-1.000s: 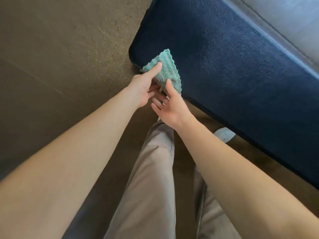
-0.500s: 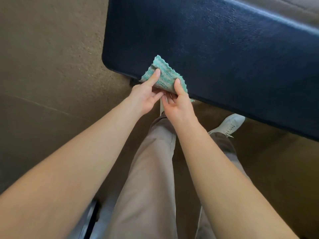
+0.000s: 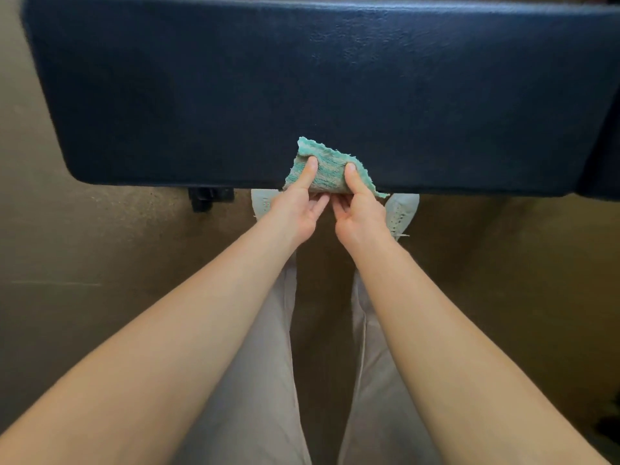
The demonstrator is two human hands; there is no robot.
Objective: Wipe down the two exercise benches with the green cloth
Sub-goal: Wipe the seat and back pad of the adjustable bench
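A dark blue padded bench (image 3: pixel 302 88) fills the upper part of the head view, its near edge running straight across. The folded green cloth (image 3: pixel 327 167) lies over that near edge. My left hand (image 3: pixel 295 206) pinches the cloth's left side, thumb on top and fingers underneath. My right hand (image 3: pixel 360 209) pinches its right side the same way. The two hands sit close together, almost touching below the cloth. Only one bench pad is fully in view; a second dark pad (image 3: pixel 604 156) shows at the right edge.
My legs in light trousers (image 3: pixel 261 380) and white shoes (image 3: pixel 401 213) stand right against the bench. A black bench foot (image 3: pixel 206 196) pokes out under the pad at the left. Brown floor (image 3: pixel 84 280) spreads on both sides.
The view has swung so the bench now lies square across the top. Both hands, still pinching the cloth, have shifted from the bench's left corner toward the middle of its near edge.
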